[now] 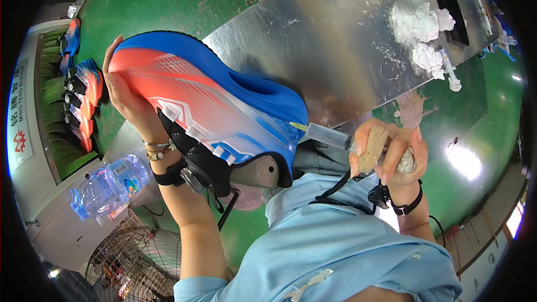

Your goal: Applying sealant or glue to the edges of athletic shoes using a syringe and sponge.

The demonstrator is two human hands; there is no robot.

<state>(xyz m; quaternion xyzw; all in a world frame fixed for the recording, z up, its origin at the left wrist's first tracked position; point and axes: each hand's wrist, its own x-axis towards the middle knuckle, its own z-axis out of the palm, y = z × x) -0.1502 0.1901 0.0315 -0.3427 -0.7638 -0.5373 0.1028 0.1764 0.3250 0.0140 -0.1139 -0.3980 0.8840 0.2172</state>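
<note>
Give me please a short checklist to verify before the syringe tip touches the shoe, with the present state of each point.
1. Left hand grips the shoe at the toe: ok.
2. Right hand holds the syringe: ok.
3. Needle points at the shoe's heel edge: ok.
4. Tip already touching the shoe: cannot tell.
5. Brown block in the same hand leaves the fingers free: cannot tell.
6. Fluid inside the syringe: cannot tell.

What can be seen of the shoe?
The shoe is an orange-and-blue sports shoe with white stripes, a blue sole edge, a black collar and a grey last inside. It is tilted, toe up-left, above the green table. The left hand grips its toe end. The syringe in the right hand touches its heel.
</note>
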